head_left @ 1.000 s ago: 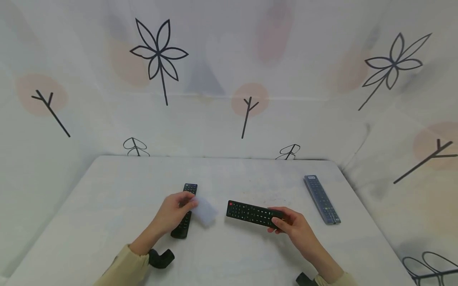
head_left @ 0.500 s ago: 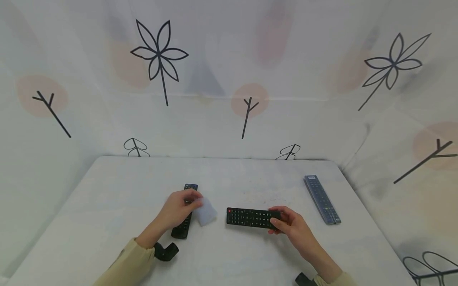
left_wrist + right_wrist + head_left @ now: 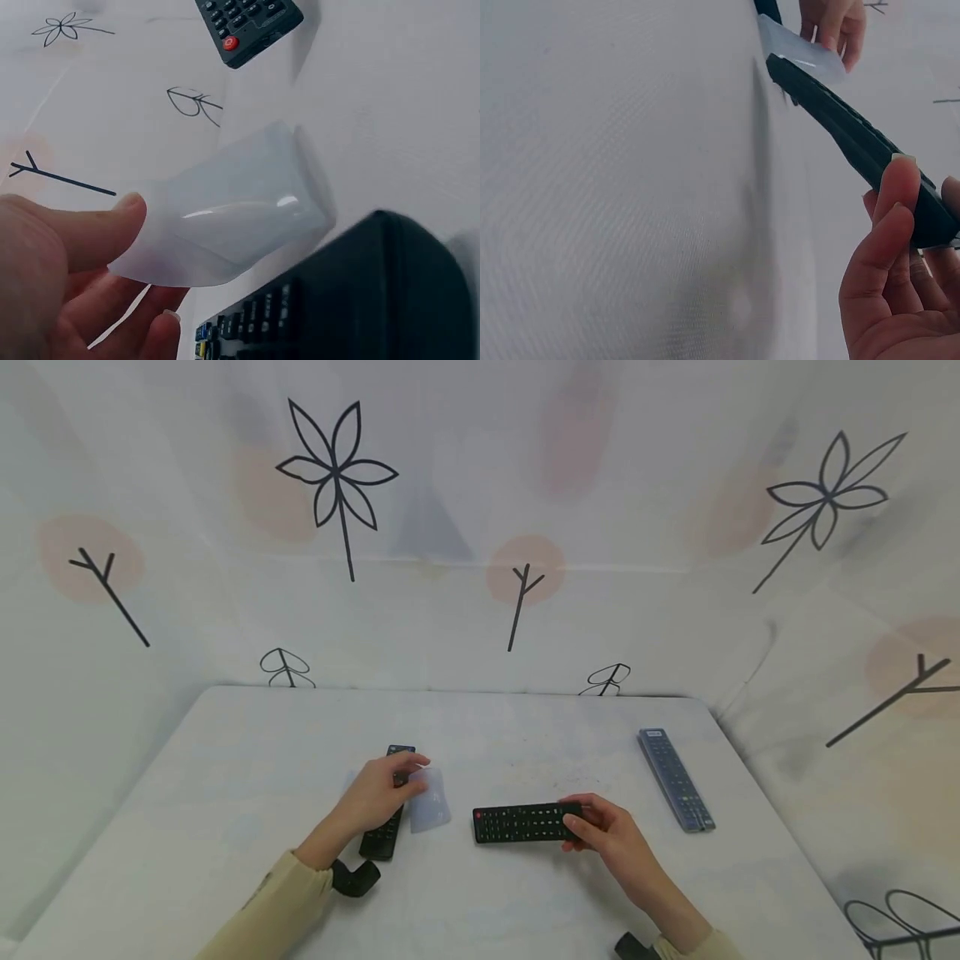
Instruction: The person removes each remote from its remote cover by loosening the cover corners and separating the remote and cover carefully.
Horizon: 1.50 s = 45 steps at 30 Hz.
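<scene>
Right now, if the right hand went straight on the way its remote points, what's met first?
Likely the translucent film in the left hand, met by the held remote; relative height unclear.

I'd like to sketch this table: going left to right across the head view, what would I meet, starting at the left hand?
Left hand → most of the film → held remote → right hand → bluish remote. Another remote, partly covered by that first hand, is left out.
</scene>
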Each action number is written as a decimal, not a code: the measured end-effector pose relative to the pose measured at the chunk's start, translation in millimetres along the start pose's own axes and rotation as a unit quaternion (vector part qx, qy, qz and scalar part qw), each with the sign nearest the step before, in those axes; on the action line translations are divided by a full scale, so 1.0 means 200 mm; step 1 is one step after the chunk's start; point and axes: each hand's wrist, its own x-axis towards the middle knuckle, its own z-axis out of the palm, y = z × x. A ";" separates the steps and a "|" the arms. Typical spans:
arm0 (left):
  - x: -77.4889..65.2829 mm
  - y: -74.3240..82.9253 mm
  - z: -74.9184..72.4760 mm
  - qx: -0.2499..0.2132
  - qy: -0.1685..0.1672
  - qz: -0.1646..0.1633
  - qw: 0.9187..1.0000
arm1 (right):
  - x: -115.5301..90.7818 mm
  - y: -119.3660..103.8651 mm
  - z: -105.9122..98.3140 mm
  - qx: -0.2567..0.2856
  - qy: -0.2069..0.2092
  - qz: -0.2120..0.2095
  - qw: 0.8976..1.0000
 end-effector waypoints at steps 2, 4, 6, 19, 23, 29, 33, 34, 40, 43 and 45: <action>0.00 -0.01 0.00 -0.009 0.008 -0.010 1.000 | 0.01 0.00 0.00 0.003 0.001 0.005 1.000; 0.00 -0.02 0.01 -0.019 0.017 -0.010 1.000 | 0.01 0.00 0.01 0.003 0.004 0.011 1.000; 0.00 -0.02 0.01 -0.025 0.025 -0.007 0.999 | 0.02 0.00 0.02 0.004 0.010 0.018 1.000; 0.02 -0.05 0.03 -0.035 0.024 0.034 0.999 | 0.08 0.00 0.03 0.016 0.008 0.004 1.000; 0.03 -0.06 0.04 -0.036 0.022 0.040 0.998 | 0.10 0.00 0.03 0.012 0.007 -0.005 1.000; 0.03 -0.07 0.04 -0.038 0.020 0.027 0.999 | 0.15 -0.01 0.04 -0.001 -0.001 -0.019 1.000; 0.02 -0.06 0.04 -0.013 0.032 0.017 0.999 | 0.18 -0.01 0.05 -0.004 -0.016 -0.029 0.999; 0.02 -0.05 0.03 -0.007 0.035 0.016 0.999 | 0.19 -0.02 0.05 -0.005 -0.020 -0.031 0.999; 0.02 -0.05 0.03 0.000 0.039 0.011 0.999 | 0.26 -0.03 0.08 -0.052 -0.032 -0.050 0.997; 0.02 -0.05 0.03 0.001 0.039 0.013 0.999 | 0.30 -0.03 0.10 -0.064 -0.039 -0.054 0.996; 0.02 -0.05 0.04 0.002 0.040 0.010 0.999 | 0.33 -0.03 0.12 -0.055 -0.046 -0.052 0.996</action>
